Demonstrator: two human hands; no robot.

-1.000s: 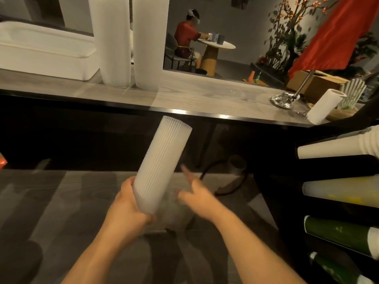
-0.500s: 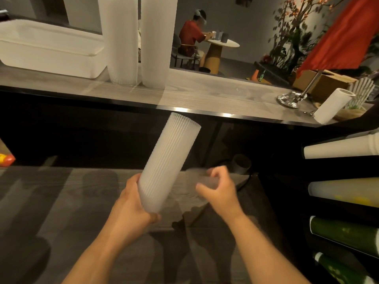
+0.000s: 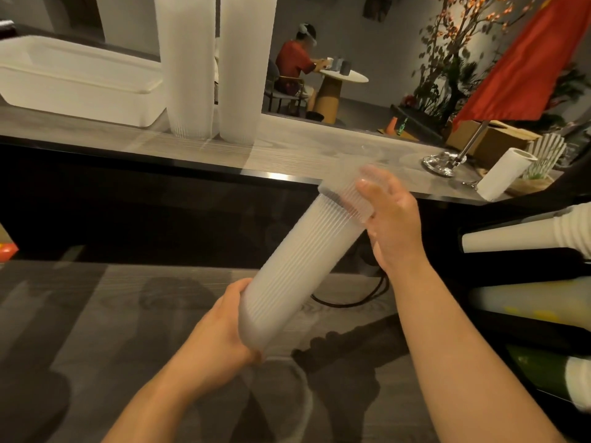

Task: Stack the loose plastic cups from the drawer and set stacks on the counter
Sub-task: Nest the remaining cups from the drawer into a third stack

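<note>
A long stack of clear ribbed plastic cups (image 3: 297,266) slants up to the right in front of me. My left hand (image 3: 220,330) grips its lower end. My right hand (image 3: 391,225) holds a single clear cup (image 3: 347,190) at the stack's upper end, partly slid over it. Two tall cup stacks (image 3: 192,65) stand upright on the wooden counter (image 3: 303,148), left of centre. The drawer is not in view.
A white plastic tub (image 3: 76,81) sits on the counter at the left. A paper roll (image 3: 505,174) and a metal flag base (image 3: 443,163) stand at the counter's right end. Sleeves of paper cups (image 3: 527,231) lie in a rack on the right. A person sits at a far table.
My right hand picked up a single clear cup from below and carried it up to the top end of the stack. The stack tilted further right in my left hand.
</note>
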